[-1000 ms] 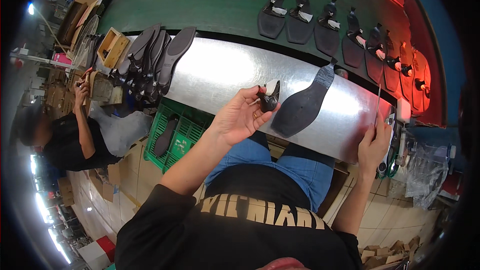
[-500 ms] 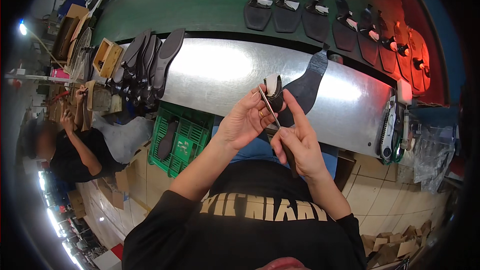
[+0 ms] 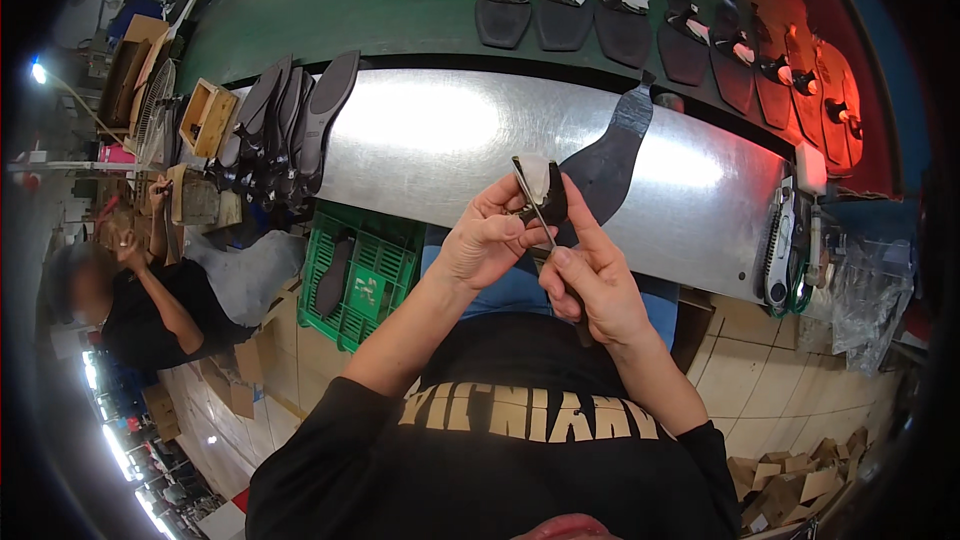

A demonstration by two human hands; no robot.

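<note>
A black shoe upper (image 3: 553, 202) with a white inner patch is pinched in my left hand (image 3: 482, 243), above the near edge of the metal table. My right hand (image 3: 600, 285) is closed on a slim metal hand tool (image 3: 535, 198) with a dark handle. Its shaft lies along the white patch, and its exact kind I cannot make out. My right index finger stretches up to the side of the upper. Just beyond my hands, a dark shoe sole (image 3: 604, 165) lies on the shiny metal table (image 3: 420, 140), partly hidden behind my right fingers.
Several soles with black uppers (image 3: 565, 0) line the green work surface (image 3: 330, 10); those at right glow red. Stacked soles (image 3: 325, 120) and a wooden box (image 3: 208, 118) sit at left. A green crate (image 3: 390, 270) stands below. At right hangs a cutter (image 3: 778, 250). A co-worker (image 3: 160, 290) sits left.
The upper has been turned in my fingers, with more of its white patch facing up. The tool and both hands have shifted slightly. The whole view has tilted a little.
</note>
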